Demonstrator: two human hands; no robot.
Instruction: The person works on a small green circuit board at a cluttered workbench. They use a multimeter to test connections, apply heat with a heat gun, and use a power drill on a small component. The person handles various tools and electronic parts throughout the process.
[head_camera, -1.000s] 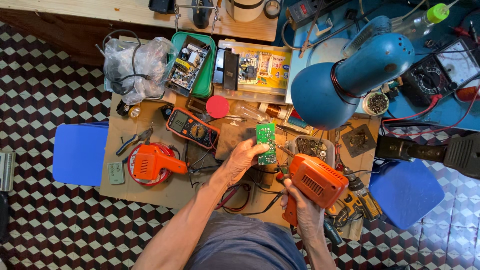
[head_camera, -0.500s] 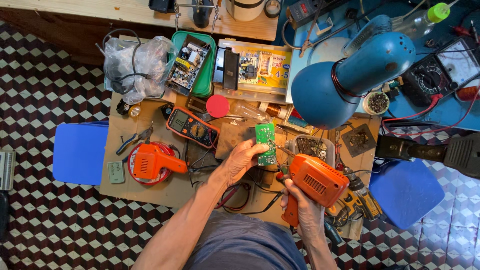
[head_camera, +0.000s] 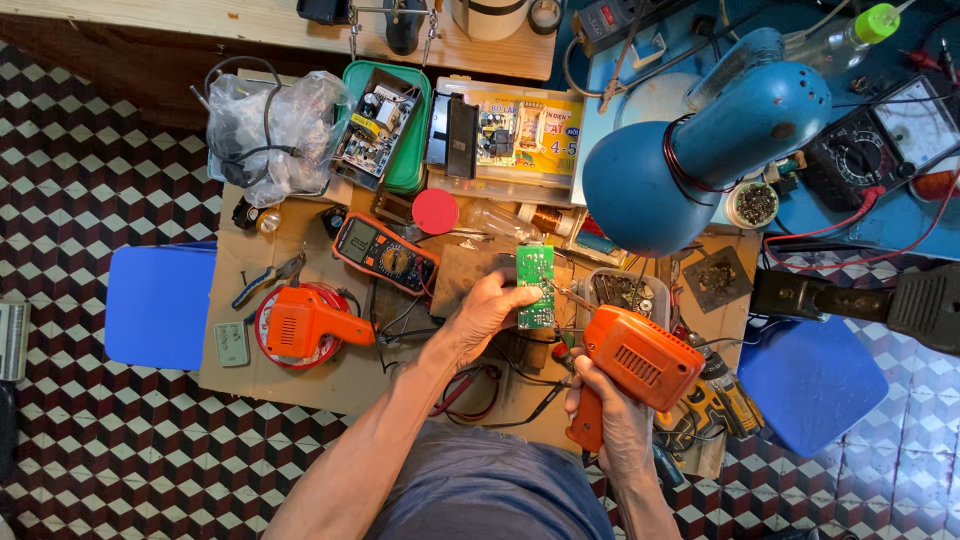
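Observation:
My left hand (head_camera: 487, 313) grips a small green circuit board (head_camera: 535, 283) by its left edge and holds it over the cardboard-covered bench (head_camera: 330, 370). In my right hand (head_camera: 610, 425) is an orange soldering gun (head_camera: 630, 365), held by its handle. Its thin tip points up and left and meets the board's right side. Both forearms reach up from the bottom of the head view.
A second orange soldering gun (head_camera: 305, 323) lies on a red reel at left, beside pliers (head_camera: 265, 283) and an orange multimeter (head_camera: 385, 253). A blue lamp (head_camera: 690, 165) hangs over the right side. Behind stand a green tray (head_camera: 412, 130), a plastic bag (head_camera: 270, 135) and a blue stool (head_camera: 160, 305).

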